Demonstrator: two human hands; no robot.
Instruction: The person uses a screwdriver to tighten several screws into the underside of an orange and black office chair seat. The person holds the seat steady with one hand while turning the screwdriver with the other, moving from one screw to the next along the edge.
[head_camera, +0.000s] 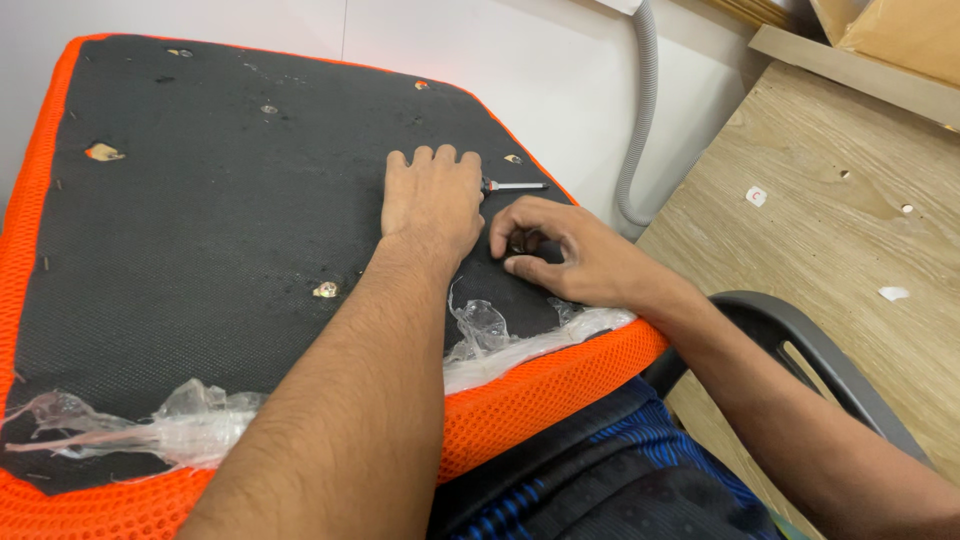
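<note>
An upturned chair seat, black fabric underneath with an orange mesh rim, lies in front of me. My left hand rests on its far right part, fingers curled over the handle of a small screwdriver whose metal shaft pokes out to the right. Just right of it, my right hand presses on the black fabric, thumb and forefinger pinched on a small metal part.
Torn clear plastic wrap clings to the seat's near edge. Screw holes dot the fabric. A grey ribbed hose runs down the white wall. A wooden board lies right, with a grey armrest beside my lap.
</note>
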